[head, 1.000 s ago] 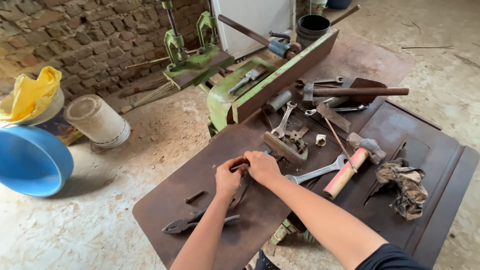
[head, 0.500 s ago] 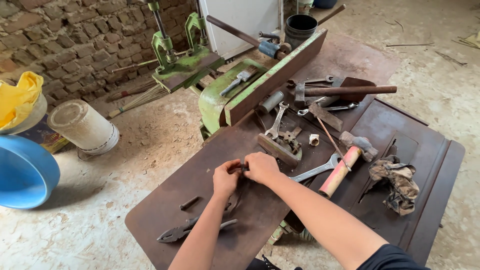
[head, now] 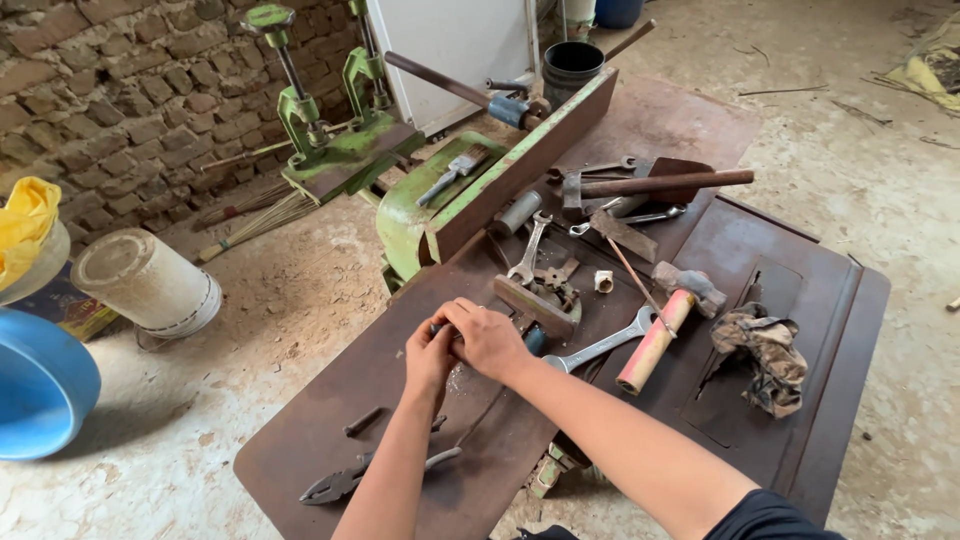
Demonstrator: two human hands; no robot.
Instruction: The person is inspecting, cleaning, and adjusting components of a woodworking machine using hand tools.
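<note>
Pliers (head: 345, 484): nearest on the rusty metal table (head: 330, 440), dark jaws toward the left edge, long handles running right behind the left forearm.
Short dark bolt (head: 363, 421): flat on the table just beyond the pliers, apart from both hands.
Left hand (head: 430, 355): fingers curled, pinching a small dark part (head: 436, 327) at the fingertips (mostly hidden, kind not clear).
Right hand (head: 487, 338): touching the left hand, fingers bent over the same small part, gripping it from the right; held just above the table, near its middle.
Metal block (head: 533, 303): rusty, lying just beyond the right hand, small fittings beside it.
Open-ended spanner (head: 600, 346): silver, to the right of the right wrist, angled up to the right.
Hammer (head: 660, 325): pale pink handle, rusty head, just right of the spanner.
Crumpled rag (head: 765, 355): on the recessed dark panel at the right.
Second spanner (head: 530, 250): farther back, near a grey cylinder.
Green machine (head: 430, 205): at the table's far-left edge, a paintbrush (head: 455, 170) resting on it.
Long-handled tool (head: 660, 184): rusty, across the far tools.
Black bucket (head: 572, 68): at the far end.
Floor to the left: a blue basin (head: 40, 395), a white bucket (head: 150, 283) on its side, a brick wall (head: 120, 90) behind.
</note>
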